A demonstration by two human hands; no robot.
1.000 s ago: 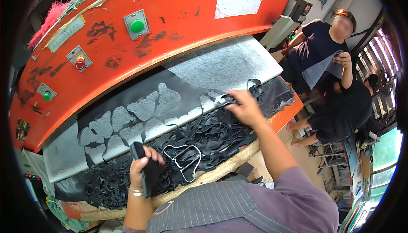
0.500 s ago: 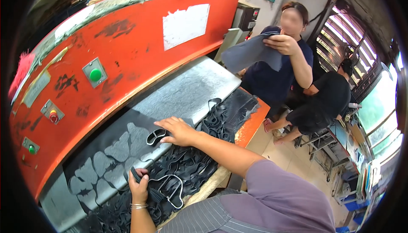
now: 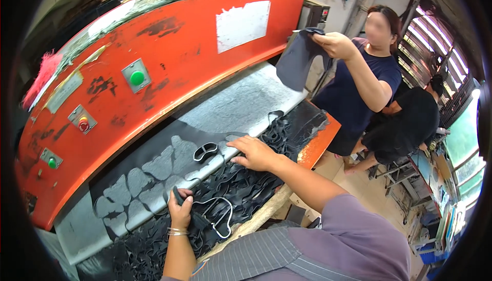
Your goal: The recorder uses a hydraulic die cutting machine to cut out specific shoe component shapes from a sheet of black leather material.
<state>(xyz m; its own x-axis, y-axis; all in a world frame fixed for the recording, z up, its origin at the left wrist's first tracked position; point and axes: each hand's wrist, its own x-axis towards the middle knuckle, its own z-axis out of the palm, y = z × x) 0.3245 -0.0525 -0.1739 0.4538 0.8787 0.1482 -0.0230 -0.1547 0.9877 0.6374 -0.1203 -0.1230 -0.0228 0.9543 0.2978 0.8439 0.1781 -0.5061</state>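
My left hand (image 3: 180, 208), with thin bangles at the wrist, is closed around a small bundle of dark cut sheet pieces (image 3: 178, 196). Beside it, a larger metal-edged cutting die (image 3: 229, 218) rests on the dark scrap. My right hand (image 3: 254, 153) hovers at the front edge of the press bed, fingers stretched out and holding nothing visible. Just left of its fingertips, a small curved cutting die (image 3: 205, 151) stands on the dark sheet (image 3: 159, 142). Pale bed shows through several cut-out shapes in that sheet.
The orange press head (image 3: 169, 50) spans the bed (image 3: 246, 96), with green and red buttons on its face. Tangled dark offcuts (image 3: 225, 191) heap along the front. A co-worker's hand (image 3: 335, 45) holds up a dark sheet (image 3: 300, 60) at right; another person (image 3: 410, 122) bends behind.
My right hand has moved right, away from the small die, which stays in place. My left hand keeps its hold. The view has shifted, and the co-worker's sheet now hangs more steeply.
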